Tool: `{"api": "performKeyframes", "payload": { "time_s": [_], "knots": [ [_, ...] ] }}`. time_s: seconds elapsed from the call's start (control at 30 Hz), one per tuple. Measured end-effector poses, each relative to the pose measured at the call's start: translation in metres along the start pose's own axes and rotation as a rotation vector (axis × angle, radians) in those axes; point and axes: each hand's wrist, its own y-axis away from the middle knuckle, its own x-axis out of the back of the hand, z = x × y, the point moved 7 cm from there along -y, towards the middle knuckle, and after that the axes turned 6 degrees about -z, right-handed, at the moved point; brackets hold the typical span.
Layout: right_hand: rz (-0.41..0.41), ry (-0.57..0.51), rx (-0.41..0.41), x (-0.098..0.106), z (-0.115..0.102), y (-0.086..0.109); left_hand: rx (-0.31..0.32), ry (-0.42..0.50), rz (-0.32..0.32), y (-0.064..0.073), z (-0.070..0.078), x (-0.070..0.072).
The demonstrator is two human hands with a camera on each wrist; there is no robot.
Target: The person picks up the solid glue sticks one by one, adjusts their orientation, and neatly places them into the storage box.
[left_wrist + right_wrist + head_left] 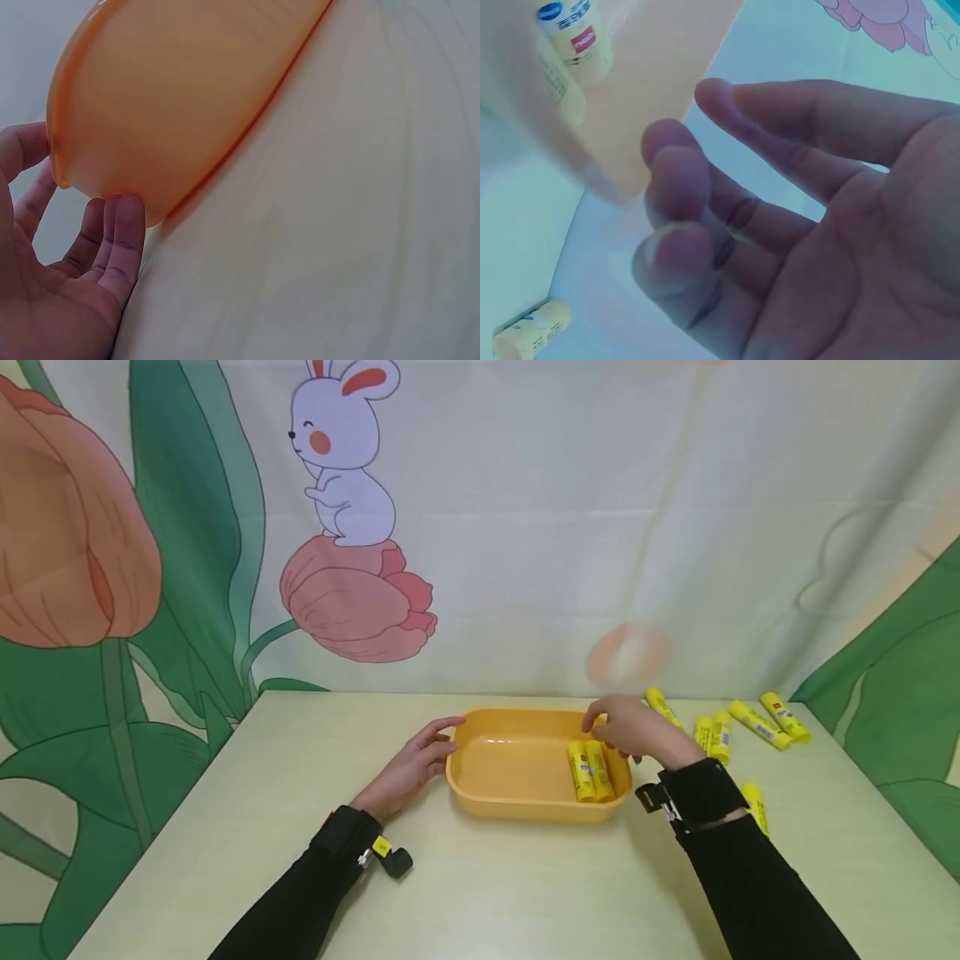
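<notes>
A shallow orange-yellow plastic tray [517, 808] stands on the table. Two yellow glue sticks [591, 772] lie side by side in its right end; they also appear in the right wrist view, one with a printed label [577, 37]. My left hand [408, 770] is at the tray's left end, fingertips touching the rim and outer wall, as the left wrist view shows with its relaxed fingers [124, 232]. Over the tray's back right corner is my right hand [633, 727], its fingers loosely bent with nothing between them and the thumb apart.
Several more yellow glue sticks [757, 725] lie scattered right of the tray, one [755, 808] nearer, partly behind the right forearm. A printed curtain [510, 527] with a rabbit and tulips hangs at the table's back edge. The pale table [480, 893] extends in front of the tray.
</notes>
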Motion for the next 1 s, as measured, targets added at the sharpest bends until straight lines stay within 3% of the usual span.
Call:
{"api": "performKeyframes", "payload": {
  "time_s": [0.13, 0.37, 0.53, 0.7, 1.0],
  "knots": [
    [0.046, -0.032, 0.023, -0.002, 0.008, 0.006, 0.003, -0.001, -0.005, 0.002, -0.003, -0.002],
    [0.224, -0.026, 0.088, 0.000, 0.011, 0.016, 0.012, -0.007, 0.003, 0.003, -0.004, -0.002],
    [0.261, -0.005, 0.082, 0.008, 0.012, 0.018, 0.000, -0.010, 0.021, 0.004, 0.000, 0.003],
    [0.228, -0.002, 0.035, 0.019, 0.033, 0.027, -0.003, -0.014, 0.015, 0.005, 0.001, 0.004],
    [0.044, -0.037, -0.196, 0.039, 0.101, 0.055, -0.002, -0.008, 0.018, 0.006, 0.000, 0.004]
  ]
}}
